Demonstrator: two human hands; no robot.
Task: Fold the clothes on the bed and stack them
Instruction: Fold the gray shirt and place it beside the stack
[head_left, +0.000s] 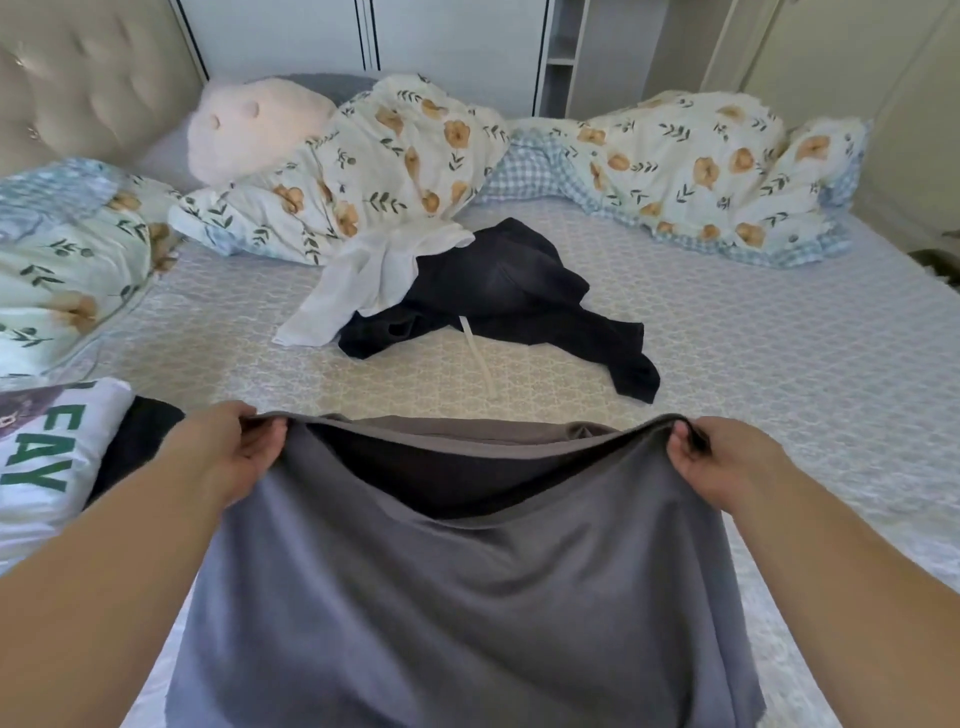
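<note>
A grey garment (467, 597) hangs spread in front of me over the bed's near edge. My left hand (228, 457) pinches its top left corner and my right hand (727, 462) pinches its top right corner, so the top edge sags between them. Further up the bed (779, 364) lies a crumpled pile: a white garment (358, 280) partly over a black garment (519, 301) with a white drawstring. At the near left lies a folded white shirt with green letters (47, 467) on top of a dark folded garment (135, 441).
A flowered duvet (691, 166) is bunched along the far side of the bed. A pale plush pillow (249, 130) and a flowered pillow (67, 260) lie at the left by the tufted headboard (88, 78). White wardrobes stand behind.
</note>
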